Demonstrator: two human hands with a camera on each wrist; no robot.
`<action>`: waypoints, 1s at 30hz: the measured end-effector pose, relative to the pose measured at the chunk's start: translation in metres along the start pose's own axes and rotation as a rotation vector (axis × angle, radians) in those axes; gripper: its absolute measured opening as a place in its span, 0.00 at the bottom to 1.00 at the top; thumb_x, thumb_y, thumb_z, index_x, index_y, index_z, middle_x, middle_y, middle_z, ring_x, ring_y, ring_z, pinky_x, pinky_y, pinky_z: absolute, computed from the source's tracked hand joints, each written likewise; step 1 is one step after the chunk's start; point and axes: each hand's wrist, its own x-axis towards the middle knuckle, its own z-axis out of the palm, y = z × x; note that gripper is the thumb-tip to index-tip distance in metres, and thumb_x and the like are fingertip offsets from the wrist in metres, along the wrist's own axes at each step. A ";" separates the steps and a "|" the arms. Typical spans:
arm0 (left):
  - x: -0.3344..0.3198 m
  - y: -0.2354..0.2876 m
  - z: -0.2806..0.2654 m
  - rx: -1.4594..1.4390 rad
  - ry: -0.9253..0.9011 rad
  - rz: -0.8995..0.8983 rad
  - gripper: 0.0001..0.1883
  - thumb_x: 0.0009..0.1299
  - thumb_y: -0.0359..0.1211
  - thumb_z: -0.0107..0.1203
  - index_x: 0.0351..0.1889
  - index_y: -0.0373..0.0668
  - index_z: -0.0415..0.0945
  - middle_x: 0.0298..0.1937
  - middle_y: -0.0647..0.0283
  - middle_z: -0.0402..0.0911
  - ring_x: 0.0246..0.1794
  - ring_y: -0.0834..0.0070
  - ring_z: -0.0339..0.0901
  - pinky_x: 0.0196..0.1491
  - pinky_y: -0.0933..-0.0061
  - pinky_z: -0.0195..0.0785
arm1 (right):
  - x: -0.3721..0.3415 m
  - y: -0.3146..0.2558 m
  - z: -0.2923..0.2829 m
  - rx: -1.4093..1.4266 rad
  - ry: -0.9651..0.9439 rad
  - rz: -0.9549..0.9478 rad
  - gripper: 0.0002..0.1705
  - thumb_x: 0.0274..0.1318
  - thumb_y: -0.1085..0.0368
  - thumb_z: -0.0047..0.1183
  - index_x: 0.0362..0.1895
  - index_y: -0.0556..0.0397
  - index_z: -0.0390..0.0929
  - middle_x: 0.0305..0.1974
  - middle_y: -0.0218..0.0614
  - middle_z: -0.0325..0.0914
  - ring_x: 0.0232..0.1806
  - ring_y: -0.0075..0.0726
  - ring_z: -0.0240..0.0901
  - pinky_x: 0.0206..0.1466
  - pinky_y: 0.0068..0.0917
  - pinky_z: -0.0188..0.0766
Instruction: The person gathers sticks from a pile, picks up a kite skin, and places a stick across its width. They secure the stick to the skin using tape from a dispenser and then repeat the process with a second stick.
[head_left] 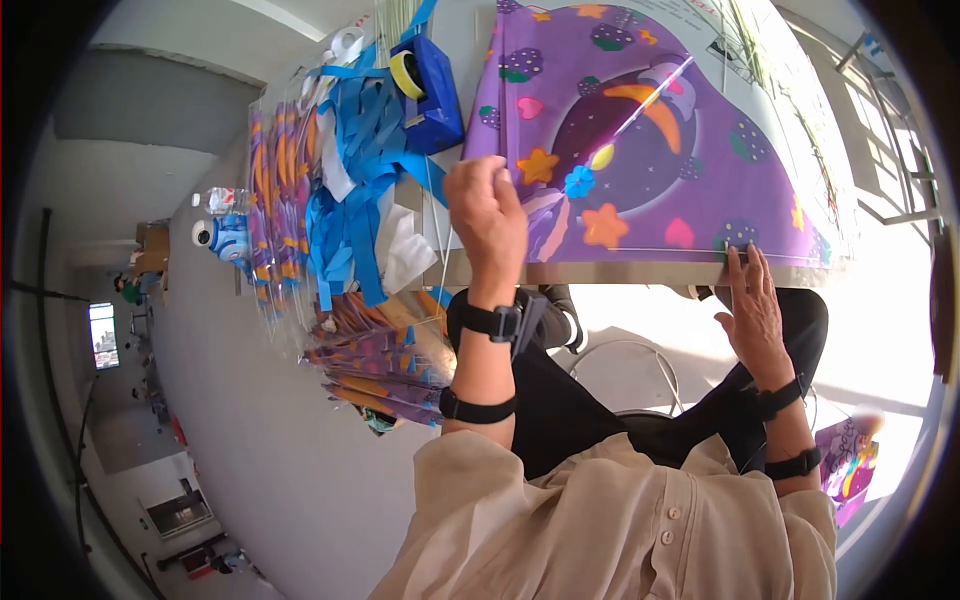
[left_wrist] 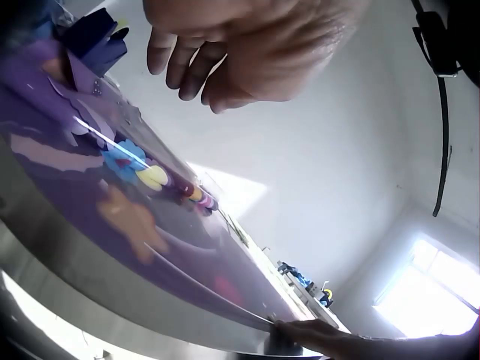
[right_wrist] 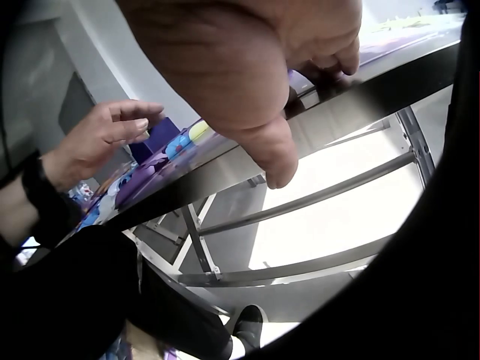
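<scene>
A purple printed sheet [head_left: 700,190] with stars, hearts and a moon lies on the table, a thin stick [head_left: 655,92] and a blue flower [head_left: 579,181] on it. My left hand [head_left: 490,225] is raised over the sheet's left edge; in the left wrist view its fingers [left_wrist: 196,66] hang loosely bent, holding nothing. My right hand [head_left: 755,320] rests its fingertips on the sheet's near edge at the table's rim, fingers fairly straight. In the right wrist view the right hand's thumb [right_wrist: 274,154] points down beside the table edge.
A blue tape dispenser [head_left: 432,100] stands behind my left hand. Blue ribbons [head_left: 355,170] and folded purple pieces [head_left: 280,190] lie at the left, with more purple pieces [head_left: 385,365] lower down. Bottles [head_left: 225,238] are farther left. The table's metal edge [head_left: 640,272] runs above my legs.
</scene>
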 end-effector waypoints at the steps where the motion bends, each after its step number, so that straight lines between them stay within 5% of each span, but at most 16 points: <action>1: 0.022 -0.026 -0.010 -0.028 0.117 -0.082 0.04 0.60 0.22 0.51 0.33 0.36 0.74 0.33 0.56 0.74 0.38 0.59 0.71 0.43 0.62 0.64 | 0.000 0.000 -0.001 -0.008 -0.005 -0.004 0.55 0.34 0.73 0.67 0.68 0.51 0.50 0.67 0.52 0.48 0.69 0.56 0.47 0.68 0.41 0.55; 5: 0.091 -0.109 -0.026 -0.340 0.163 -0.603 0.09 0.64 0.27 0.54 0.36 0.27 0.77 0.34 0.57 0.80 0.31 0.71 0.75 0.37 0.75 0.67 | 0.001 -0.003 -0.001 0.001 -0.014 0.006 0.55 0.33 0.75 0.66 0.68 0.51 0.50 0.67 0.51 0.47 0.69 0.56 0.46 0.68 0.41 0.55; 6: 0.103 -0.114 -0.024 -0.340 0.169 -0.602 0.09 0.64 0.27 0.54 0.36 0.27 0.77 0.34 0.57 0.80 0.31 0.71 0.75 0.37 0.75 0.67 | 0.002 -0.003 -0.002 0.000 -0.011 0.000 0.55 0.33 0.75 0.66 0.68 0.51 0.50 0.67 0.51 0.47 0.69 0.56 0.46 0.68 0.41 0.55; 8: 0.119 -0.120 -0.022 -0.363 -0.009 -0.912 0.10 0.60 0.28 0.57 0.35 0.28 0.78 0.31 0.57 0.79 0.28 0.69 0.74 0.34 0.73 0.67 | 0.003 -0.003 -0.005 0.036 -0.021 0.013 0.55 0.33 0.76 0.66 0.68 0.52 0.50 0.67 0.51 0.47 0.70 0.55 0.46 0.68 0.41 0.55; 15: 0.139 -0.135 -0.009 -0.372 -0.013 -0.929 0.08 0.52 0.26 0.60 0.29 0.34 0.77 0.22 0.62 0.71 0.17 0.74 0.64 0.22 0.70 0.58 | 0.004 -0.001 -0.005 0.105 -0.010 0.028 0.53 0.34 0.79 0.63 0.67 0.53 0.51 0.67 0.52 0.49 0.69 0.56 0.46 0.68 0.41 0.54; 17: 0.143 -0.132 -0.013 -0.561 0.009 -1.083 0.05 0.51 0.25 0.60 0.23 0.38 0.73 0.19 0.66 0.65 0.15 0.77 0.59 0.21 0.72 0.53 | 0.004 0.000 -0.004 0.102 -0.008 0.024 0.53 0.34 0.79 0.63 0.68 0.53 0.51 0.67 0.52 0.49 0.69 0.56 0.46 0.68 0.41 0.54; 21: 0.145 -0.115 -0.022 -0.656 0.066 -1.091 0.10 0.49 0.23 0.60 0.16 0.41 0.67 0.16 0.70 0.60 0.13 0.79 0.54 0.19 0.74 0.46 | 0.004 0.001 0.001 0.094 0.021 0.012 0.53 0.34 0.79 0.62 0.68 0.53 0.50 0.67 0.53 0.49 0.69 0.57 0.47 0.68 0.41 0.54; 26: 0.117 -0.119 -0.024 -0.614 0.086 -1.051 0.10 0.48 0.23 0.59 0.14 0.42 0.67 0.15 0.70 0.60 0.12 0.80 0.52 0.18 0.74 0.41 | 0.004 0.002 0.000 0.127 0.022 0.024 0.53 0.34 0.80 0.62 0.68 0.53 0.50 0.67 0.53 0.49 0.69 0.56 0.47 0.68 0.41 0.55; 30: 0.102 -0.123 -0.022 -0.608 0.050 -1.108 0.07 0.51 0.27 0.62 0.23 0.42 0.73 0.16 0.72 0.63 0.14 0.82 0.55 0.19 0.75 0.49 | 0.004 0.002 -0.002 0.142 0.012 0.034 0.52 0.34 0.80 0.61 0.68 0.54 0.50 0.67 0.51 0.49 0.69 0.55 0.47 0.68 0.40 0.55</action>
